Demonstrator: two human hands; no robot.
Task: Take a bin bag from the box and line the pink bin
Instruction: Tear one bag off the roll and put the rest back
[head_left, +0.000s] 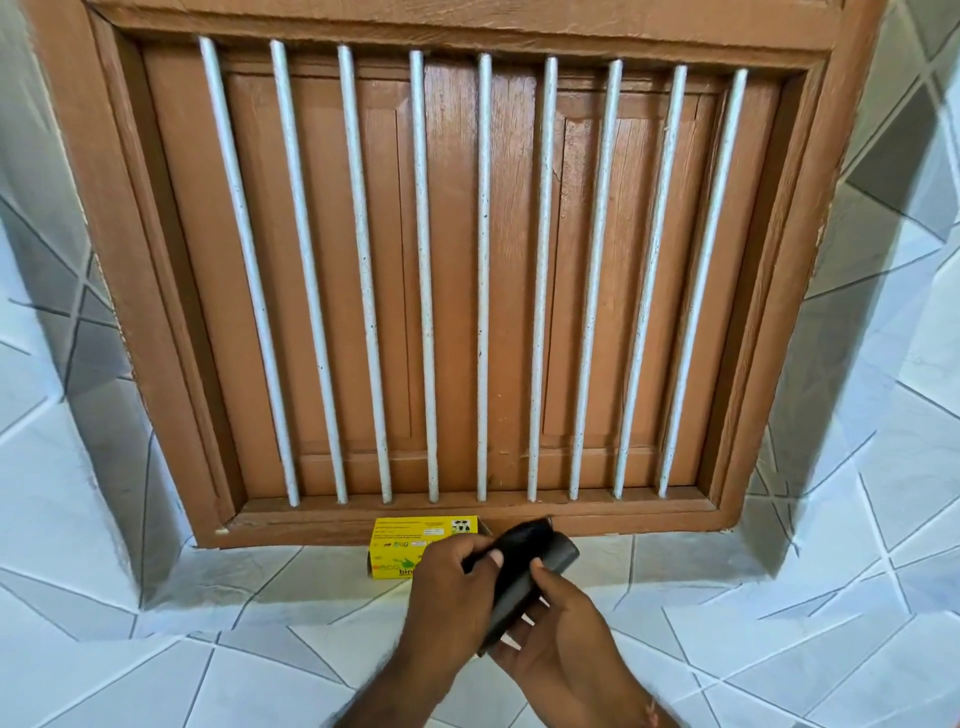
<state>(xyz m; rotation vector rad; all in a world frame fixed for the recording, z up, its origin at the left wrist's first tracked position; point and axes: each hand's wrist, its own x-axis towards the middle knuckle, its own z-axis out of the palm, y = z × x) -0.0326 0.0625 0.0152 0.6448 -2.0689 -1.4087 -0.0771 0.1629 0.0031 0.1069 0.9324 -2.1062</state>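
A black roll of bin bags (524, 569) is held in both hands at the bottom centre of the view. My right hand (561, 644) cradles the roll from below. My left hand (452, 608) pinches its upper end with thumb and fingers. Behind the hands, a small yellow bin bag box (402, 545) lies on the tiled ledge against the wooden frame, partly hidden by my left hand. The pink bin is not in view.
A brown wooden shuttered window (467, 260) with several white vertical bars fills most of the view. The grey and white tiled ledge (234, 597) runs below it, and tiled walls (883, 364) flank it on both sides.
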